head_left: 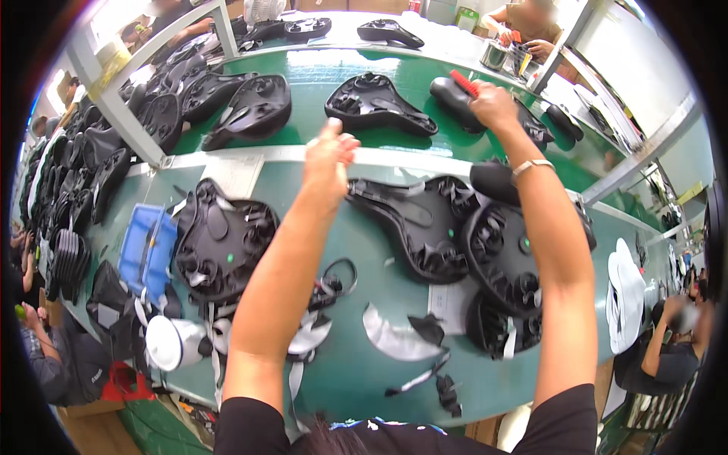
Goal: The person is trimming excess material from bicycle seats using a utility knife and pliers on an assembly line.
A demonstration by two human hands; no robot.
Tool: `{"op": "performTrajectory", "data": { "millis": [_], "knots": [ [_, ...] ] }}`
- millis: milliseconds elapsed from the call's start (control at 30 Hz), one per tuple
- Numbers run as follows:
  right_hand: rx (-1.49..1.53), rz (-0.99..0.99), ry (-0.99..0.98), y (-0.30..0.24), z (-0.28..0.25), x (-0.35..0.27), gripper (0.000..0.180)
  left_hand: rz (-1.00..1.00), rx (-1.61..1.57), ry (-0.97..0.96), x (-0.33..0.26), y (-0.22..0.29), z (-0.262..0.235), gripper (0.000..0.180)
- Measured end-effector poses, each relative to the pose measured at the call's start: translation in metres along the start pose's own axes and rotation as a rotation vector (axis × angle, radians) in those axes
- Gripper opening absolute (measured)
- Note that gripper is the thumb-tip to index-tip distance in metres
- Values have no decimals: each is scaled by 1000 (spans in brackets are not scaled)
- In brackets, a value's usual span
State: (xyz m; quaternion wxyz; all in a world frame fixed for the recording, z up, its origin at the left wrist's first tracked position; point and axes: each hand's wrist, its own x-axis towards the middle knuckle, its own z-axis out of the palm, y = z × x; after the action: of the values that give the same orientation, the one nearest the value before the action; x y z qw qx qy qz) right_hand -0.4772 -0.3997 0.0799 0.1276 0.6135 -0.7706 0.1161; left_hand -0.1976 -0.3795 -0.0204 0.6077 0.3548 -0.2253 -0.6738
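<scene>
My right hand (494, 108) is raised at the far right, its fingers wrapped round a tool with a red ridged handle (464, 83). The tool's working end cannot be made out. My left hand (327, 163) is over the pale rail, fingers curled and thumb up; anything inside is hidden. Just right of its wrist is the nose of an upturned black bicycle saddle (417, 216), whose underside shows bunched cover edges. Another upturned saddle (227, 243) lies left of my left forearm. A third saddle (504, 254) lies partly behind my right forearm.
Beyond the rail (447, 164), several saddles lie on a green surface (303, 68). A blue bin (148, 250) and white enamel mug (171, 341) stand at the left. Scraps (394, 334) lie near me. Metal posts (121, 98) flank the bench. Other people sit around.
</scene>
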Motion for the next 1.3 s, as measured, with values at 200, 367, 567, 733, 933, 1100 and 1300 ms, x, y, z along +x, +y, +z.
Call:
{"op": "performTrajectory", "data": {
  "millis": [200, 367, 567, 733, 933, 1100, 1300],
  "knots": [
    [-250, 80, -318, -33, 109, 56, 39, -325, 142, 170, 81, -52, 47, 65],
    [-659, -198, -371, -23, 122, 80, 31, -215, 127, 360, 127, -63, 37, 39],
    [361, 179, -153, 85, 4, 64, 32, -313, -67, 234, 81, -20, 34, 32],
    [1347, 385, -76, 130, -101, -92, 27, -126, 86, -198, -48, 58, 12, 25],
    [1303, 450, -8, 101, -131, -293, 26, -154, 159, -289, -188, 86, -47, 38],
    [1010, 331, 26, 67, -129, -374, 30, -79, 1219, -505, -252, 72, -84, 58],
    [1334, 266, -503, -37, -79, -439, 33, 815, 1477, -828, -282, 32, -100, 19]
  ]
}}
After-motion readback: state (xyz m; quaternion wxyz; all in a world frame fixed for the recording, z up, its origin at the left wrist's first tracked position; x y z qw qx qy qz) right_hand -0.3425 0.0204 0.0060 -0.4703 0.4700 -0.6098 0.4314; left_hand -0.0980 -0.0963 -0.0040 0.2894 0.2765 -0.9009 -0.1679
